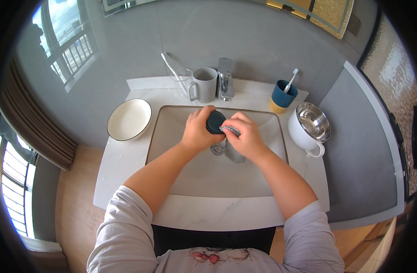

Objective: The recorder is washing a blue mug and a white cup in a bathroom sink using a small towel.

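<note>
Over the sink basin (194, 177), my left hand (197, 131) grips a round dark lid or shallow cup (216, 121) by its side, its flat face turned towards me. My right hand (244, 134) pinches a grey mesh-like cloth (232, 130), whose upper end is at the right edge of the dark round object. A grey textured piece (234, 152), perhaps the same cloth, hangs below the right hand. The metal drain (217, 148) shows partly between my wrists.
Behind the basin stand a grey ribbed mug (205, 85), a chrome faucet (225, 80) and a clear glass with a white toothbrush (174, 73). A cream bowl (129, 119) sits left. At right are a blue-and-yellow cup (283, 95) holding a toothbrush, and a white steel-lined pot (302, 133).
</note>
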Demonstrator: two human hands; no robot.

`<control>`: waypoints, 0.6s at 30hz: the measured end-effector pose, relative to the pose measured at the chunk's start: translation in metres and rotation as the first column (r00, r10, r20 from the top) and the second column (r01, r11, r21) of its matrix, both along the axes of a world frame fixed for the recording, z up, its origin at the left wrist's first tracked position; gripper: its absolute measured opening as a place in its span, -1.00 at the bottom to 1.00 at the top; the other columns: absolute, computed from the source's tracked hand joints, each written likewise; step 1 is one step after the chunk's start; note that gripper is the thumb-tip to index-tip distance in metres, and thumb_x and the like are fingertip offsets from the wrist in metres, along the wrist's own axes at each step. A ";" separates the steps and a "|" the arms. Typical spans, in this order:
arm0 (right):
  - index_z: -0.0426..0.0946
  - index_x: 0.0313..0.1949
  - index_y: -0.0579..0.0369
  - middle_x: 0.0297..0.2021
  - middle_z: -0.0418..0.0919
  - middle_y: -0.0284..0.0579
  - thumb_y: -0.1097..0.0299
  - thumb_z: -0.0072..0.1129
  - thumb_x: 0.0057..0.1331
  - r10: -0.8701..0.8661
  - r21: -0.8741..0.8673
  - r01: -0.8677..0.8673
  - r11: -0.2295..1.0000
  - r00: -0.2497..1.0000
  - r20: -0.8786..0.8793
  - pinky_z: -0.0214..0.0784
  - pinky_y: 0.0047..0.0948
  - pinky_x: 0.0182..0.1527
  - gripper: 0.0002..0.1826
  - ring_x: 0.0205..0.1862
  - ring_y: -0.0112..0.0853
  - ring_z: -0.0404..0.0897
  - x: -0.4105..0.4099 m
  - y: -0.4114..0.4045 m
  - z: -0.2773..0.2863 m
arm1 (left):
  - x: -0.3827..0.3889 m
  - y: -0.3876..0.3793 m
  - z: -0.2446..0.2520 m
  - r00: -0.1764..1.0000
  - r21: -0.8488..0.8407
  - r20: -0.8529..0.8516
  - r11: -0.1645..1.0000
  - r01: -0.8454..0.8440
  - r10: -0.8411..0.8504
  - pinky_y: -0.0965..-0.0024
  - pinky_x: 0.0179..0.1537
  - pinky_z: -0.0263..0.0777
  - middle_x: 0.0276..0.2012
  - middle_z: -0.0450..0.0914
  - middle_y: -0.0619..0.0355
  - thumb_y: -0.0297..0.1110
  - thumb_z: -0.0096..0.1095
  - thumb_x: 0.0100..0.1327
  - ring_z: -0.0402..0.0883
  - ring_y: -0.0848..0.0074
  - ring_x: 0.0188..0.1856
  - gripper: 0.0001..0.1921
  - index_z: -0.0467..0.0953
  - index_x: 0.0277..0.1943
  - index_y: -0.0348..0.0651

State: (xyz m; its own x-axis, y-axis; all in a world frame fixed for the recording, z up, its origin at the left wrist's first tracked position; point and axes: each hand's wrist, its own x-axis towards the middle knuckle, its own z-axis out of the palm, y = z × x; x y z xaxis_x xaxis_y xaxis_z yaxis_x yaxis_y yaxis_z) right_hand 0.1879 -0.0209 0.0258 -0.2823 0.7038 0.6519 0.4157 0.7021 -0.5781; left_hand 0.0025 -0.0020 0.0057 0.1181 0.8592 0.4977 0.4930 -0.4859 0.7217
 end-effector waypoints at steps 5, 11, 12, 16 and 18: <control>0.60 -0.26 0.16 -0.31 0.53 -0.08 0.54 0.29 0.17 -0.092 -0.001 0.093 0.996 0.995 0.028 0.46 -0.22 -0.24 -0.87 -0.29 -0.08 0.57 0.013 0.006 -0.006 | 0.014 -0.010 0.006 0.976 0.047 -0.194 0.993 0.110 -0.099 0.05 0.05 0.42 -0.08 0.54 0.01 -0.27 0.60 -0.27 0.55 0.03 0.01 -0.25 0.46 0.12 -0.04; 0.56 -0.25 0.08 -0.26 0.53 -0.13 0.46 0.29 0.22 -0.182 0.034 0.181 0.983 0.983 0.025 0.45 -0.16 -0.24 -0.88 -0.26 -0.06 0.58 0.002 0.002 -0.008 | 0.015 -0.017 0.012 0.982 0.079 -0.184 0.995 0.055 -0.039 0.06 -0.14 0.53 -0.17 0.56 -0.06 -0.29 0.57 -0.24 0.60 0.02 -0.13 -0.32 0.47 0.06 -0.09; 0.56 -0.25 0.08 -0.26 0.53 -0.13 0.46 0.29 0.22 -0.189 0.038 0.188 0.981 0.982 0.023 0.45 -0.16 -0.24 -0.88 -0.26 -0.06 0.58 0.002 0.003 -0.008 | 0.015 -0.018 0.014 0.980 0.062 -0.184 0.994 0.092 -0.079 0.07 -0.13 0.53 -0.17 0.56 -0.05 -0.29 0.57 -0.24 0.60 0.02 -0.13 -0.32 0.48 0.05 -0.09; 0.56 -0.24 0.08 -0.25 0.54 -0.11 0.46 0.27 0.22 -0.227 0.043 0.227 0.973 0.974 -0.004 0.47 -0.17 -0.22 -0.88 -0.24 -0.05 0.59 0.011 0.008 -0.011 | 0.025 -0.026 0.014 0.964 -0.051 -0.149 0.975 0.217 -0.222 0.08 -0.07 0.53 -0.10 0.59 -0.10 -0.25 0.60 -0.19 0.61 0.00 -0.06 -0.28 0.42 0.10 -0.14; 0.56 -0.24 0.08 -0.24 0.55 -0.10 0.46 0.27 0.22 -0.200 0.025 0.200 0.979 0.980 0.001 0.47 -0.16 -0.21 -0.88 -0.23 -0.03 0.60 0.011 0.008 -0.009 | 0.025 -0.025 0.015 0.967 -0.154 -0.088 0.962 0.224 -0.239 0.07 -0.03 0.53 -0.09 0.63 -0.16 -0.18 0.63 -0.18 0.63 -0.03 -0.03 -0.19 0.34 0.15 -0.23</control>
State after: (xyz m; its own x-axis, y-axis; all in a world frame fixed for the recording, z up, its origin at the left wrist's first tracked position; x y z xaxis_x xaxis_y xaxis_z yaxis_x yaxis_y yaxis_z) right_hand 0.1993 -0.0130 0.0164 -0.1398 0.7297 0.6693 0.5511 0.6189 -0.5597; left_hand 0.0274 -0.0270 0.0209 0.3672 0.8630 0.3471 0.4558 -0.4922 0.7416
